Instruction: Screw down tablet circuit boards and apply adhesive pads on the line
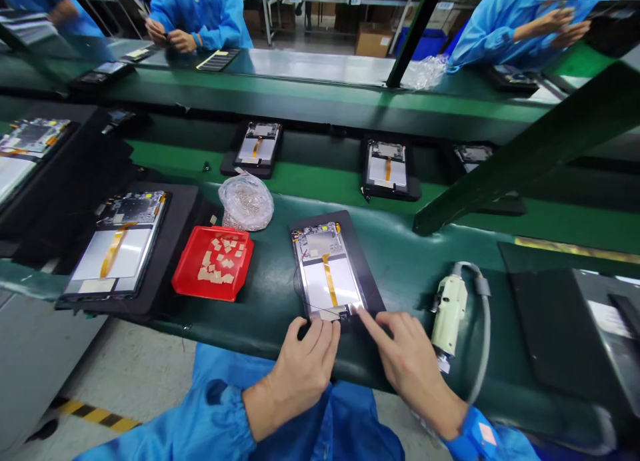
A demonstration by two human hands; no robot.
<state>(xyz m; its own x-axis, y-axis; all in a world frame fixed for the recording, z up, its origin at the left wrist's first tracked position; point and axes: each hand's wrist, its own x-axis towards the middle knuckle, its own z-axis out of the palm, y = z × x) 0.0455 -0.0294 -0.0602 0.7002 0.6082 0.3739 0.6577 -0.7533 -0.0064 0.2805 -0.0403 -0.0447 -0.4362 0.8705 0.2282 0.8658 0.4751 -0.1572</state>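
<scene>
The fingers of the left hand (303,364) curl close together over the near edge of an opened tablet (327,274), though I can't tell whether they grip it or only rest there. On the right hand (415,364), the fingers are spread apart, with the index fingertip (367,322) stretched out against the tablet's near right corner. The tablet lies flat on a black mat (353,248) on the green counter (250,334), straight ahead of the person, with its circuit board at the far end and an orange ribbon cable (330,281) across its silver panel. Just right of the right hand lies a pale green electric screwdriver (449,314) with a grey cable. To the left sits a red tray (213,266) of tan square pads, with a clear plastic bag (245,201) just beyond it. Left of the tray, another opened tablet (117,244) lies on its own mat. Across the far counter, two co-workers (197,14) in blue smocks work with their hands.
</scene>
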